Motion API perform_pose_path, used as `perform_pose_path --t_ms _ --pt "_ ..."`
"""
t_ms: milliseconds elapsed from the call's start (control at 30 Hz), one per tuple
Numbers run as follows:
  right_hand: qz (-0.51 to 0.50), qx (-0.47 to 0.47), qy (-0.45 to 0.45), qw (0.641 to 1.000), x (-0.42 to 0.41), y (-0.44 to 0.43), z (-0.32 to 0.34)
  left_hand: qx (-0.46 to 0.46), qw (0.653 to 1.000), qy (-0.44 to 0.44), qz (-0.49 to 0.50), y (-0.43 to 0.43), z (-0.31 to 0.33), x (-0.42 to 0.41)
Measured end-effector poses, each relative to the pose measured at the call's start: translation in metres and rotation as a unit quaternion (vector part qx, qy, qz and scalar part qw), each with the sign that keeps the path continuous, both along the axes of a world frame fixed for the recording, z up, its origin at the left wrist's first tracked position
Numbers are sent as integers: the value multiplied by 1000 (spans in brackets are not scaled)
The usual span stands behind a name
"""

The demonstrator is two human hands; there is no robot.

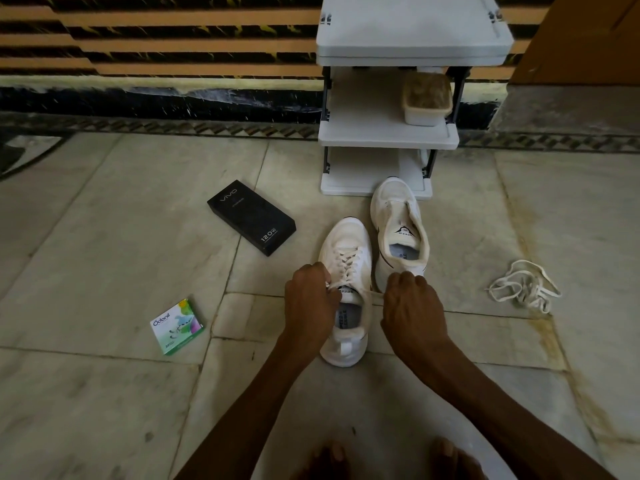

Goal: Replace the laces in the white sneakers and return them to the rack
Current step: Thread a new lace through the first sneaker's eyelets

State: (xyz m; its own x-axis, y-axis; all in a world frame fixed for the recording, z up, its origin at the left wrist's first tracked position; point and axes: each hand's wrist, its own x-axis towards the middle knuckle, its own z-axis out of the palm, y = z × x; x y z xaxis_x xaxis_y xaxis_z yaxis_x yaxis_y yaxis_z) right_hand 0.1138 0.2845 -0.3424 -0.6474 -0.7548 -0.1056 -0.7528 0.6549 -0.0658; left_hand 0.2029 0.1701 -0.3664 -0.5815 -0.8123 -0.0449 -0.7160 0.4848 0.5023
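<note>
At frame centre, between both hands: laced white sneaker [346, 258], toe toward the rack [388, 136]. Left hand [310, 301] pinching one lace end [331, 287] beside the tongue; right hand [412, 306] curled around the other end [376, 295], taut. Upper right, unlaced second sneaker [398, 216] at the rack's base. Far right, loose lace heap [523, 285].

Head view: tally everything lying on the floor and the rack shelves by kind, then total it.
Sneakers: 2
Boxes: 2
Loose lace bundle: 1
Tub on rack: 1
Total: 6
</note>
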Motion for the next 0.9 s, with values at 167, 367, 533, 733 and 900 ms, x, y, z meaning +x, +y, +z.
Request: perform_pose_path --t_ms 167,367,533,733,900 --pt "-25 -32 -201 979 -21 -2 2 35 999 16 -15 -6 5 6" --pt "-87 -154 -417 891 -27 -15 8 63 996 54 -16 -4 9 10" --pt "-143 -233 -515 812 -29 -15 26 101 991 85 5 -1 6 13" --pt "-131 -294 -569 757 -33 -13 49 241 948 206 19 -13 27 12" --pt "-89 -356 -558 745 -34 -17 80 242 915 322 -21 -16 69 5"
